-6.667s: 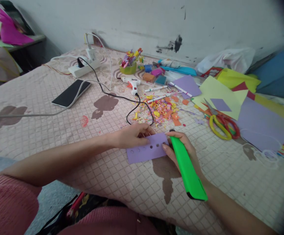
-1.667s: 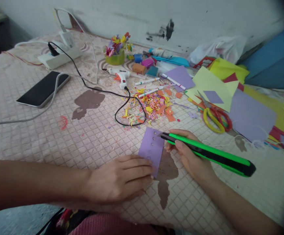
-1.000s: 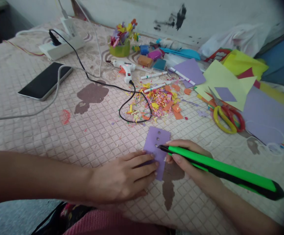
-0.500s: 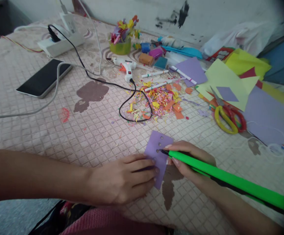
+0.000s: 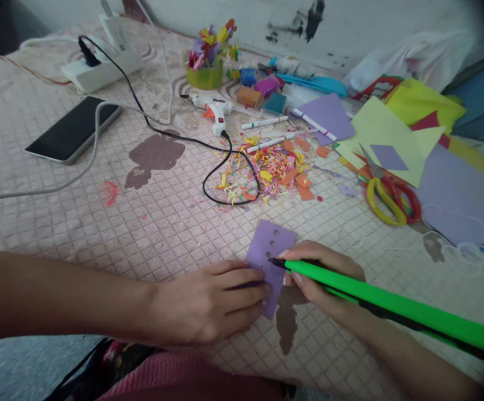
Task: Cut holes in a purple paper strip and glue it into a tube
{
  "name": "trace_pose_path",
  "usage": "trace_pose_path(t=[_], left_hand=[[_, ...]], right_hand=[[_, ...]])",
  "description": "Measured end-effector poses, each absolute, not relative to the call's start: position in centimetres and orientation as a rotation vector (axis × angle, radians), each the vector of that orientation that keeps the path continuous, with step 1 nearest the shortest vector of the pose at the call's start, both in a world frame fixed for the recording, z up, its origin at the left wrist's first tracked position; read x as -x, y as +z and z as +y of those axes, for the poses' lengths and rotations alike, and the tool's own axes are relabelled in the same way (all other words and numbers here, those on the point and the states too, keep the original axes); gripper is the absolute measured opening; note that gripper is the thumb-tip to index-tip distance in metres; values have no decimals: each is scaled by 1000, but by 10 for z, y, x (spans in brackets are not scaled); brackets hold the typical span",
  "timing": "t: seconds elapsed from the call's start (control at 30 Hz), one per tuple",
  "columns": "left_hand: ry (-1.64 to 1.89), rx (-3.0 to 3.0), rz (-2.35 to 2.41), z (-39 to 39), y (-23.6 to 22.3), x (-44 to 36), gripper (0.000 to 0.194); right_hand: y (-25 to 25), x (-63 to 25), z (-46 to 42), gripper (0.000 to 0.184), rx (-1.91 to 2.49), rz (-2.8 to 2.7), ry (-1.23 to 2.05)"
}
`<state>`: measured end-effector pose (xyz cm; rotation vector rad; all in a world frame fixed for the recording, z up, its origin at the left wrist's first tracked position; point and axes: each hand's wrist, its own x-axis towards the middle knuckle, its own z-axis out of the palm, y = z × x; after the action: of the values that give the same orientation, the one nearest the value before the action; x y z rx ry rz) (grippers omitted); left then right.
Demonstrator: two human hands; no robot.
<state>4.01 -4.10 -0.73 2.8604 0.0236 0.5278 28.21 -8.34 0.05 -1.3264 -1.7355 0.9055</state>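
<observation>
Beyond the left forearm (image 5: pixel 78 295) lie a dark phone (image 5: pixel 72 131) and a white power strip (image 5: pixel 103 72); the left hand (image 5: pixel 208 303) rests flat, slightly spread, on the near part of a purple card (image 5: pixel 262 244) with 3 holes showing. Past the card, farther from the hands, colored paper scraps (image 5: pixel 277 170) lie heaped. At the card's right edge the right hand (image 5: pixel 333 257) pinches a green cutter (image 5: pixel 392 301), its dark tip by the nearest hole, and beyond that hand sit scissors (image 5: pixel 392 195) with yellow and red handles

Cloth-covered desk (image 5: pixel 175 234): purple card (image 5: pixel 274 274) under left hand (image 5: pixel 210 301); phone (image 5: pixel 72 131), glue gun (image 5: pixel 216 111), loose coloured scraps (image 5: pixel 275 172) beyond that hand.
</observation>
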Motion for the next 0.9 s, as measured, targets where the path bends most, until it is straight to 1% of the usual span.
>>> trace_pose_path(t=[0.23,0.4,0.6,0.77,0.9], left_hand=[[535,-2852,29,-40,-6,-42,25],[524,-2817,46,-41,-5,-42,26],[501,-2788,69,-40,-4,-42,25],[493,-2778,68,-39,-4,-43,25],[494,-2785,56,-39,-5,-42,26]], right_hand=[[-6,-283,-84,31,1238,-1870,820],[-7,-285,-83,31,1249,-1875,873],[-4,-286,-80,30,1236,-1925,836],[-8,-287,-80,33,1253,-1915,880],[-5,-285,-79,31,1258,-1863,882]])
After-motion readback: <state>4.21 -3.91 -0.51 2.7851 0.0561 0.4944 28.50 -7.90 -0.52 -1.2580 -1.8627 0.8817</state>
